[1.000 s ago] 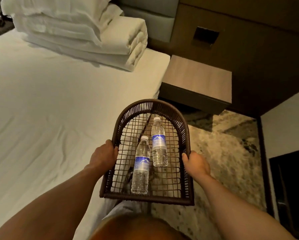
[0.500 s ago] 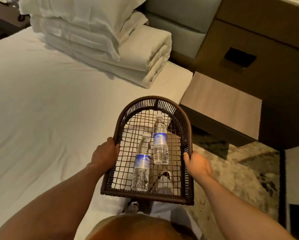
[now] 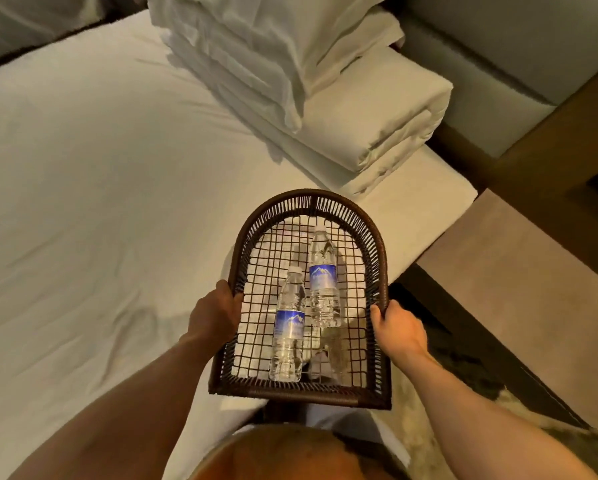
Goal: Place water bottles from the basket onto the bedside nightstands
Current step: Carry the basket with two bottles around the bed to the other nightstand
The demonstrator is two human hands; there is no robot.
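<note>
I hold a dark brown woven basket [image 3: 245,244] in front of me, over the bed's right edge. My left hand [image 3: 212,315] grips its left rim and my right hand [image 3: 396,329] grips its right rim. Two clear water bottles with blue labels lie on the basket's mesh floor, caps pointing away from me: the nearer bottle [image 3: 288,327] on the left, the farther bottle [image 3: 323,278] just right of it. The wooden nightstand [image 3: 519,271] stands to the right of the basket, beside the bed, with a bare top.
The white bed [image 3: 100,202] fills the left side. Folded white duvets and pillows [image 3: 308,84] are stacked at its head. A padded headboard [image 3: 498,46] and a wooden wall panel [image 3: 550,157] rise behind the nightstand. Patterned carpet [image 3: 463,368] lies at lower right.
I have stepped closer to the bed's head. The basket now hangs over the mattress edge instead of the carpet, and the nightstand has shifted to the right and nearer. Both hands keep their grip.
</note>
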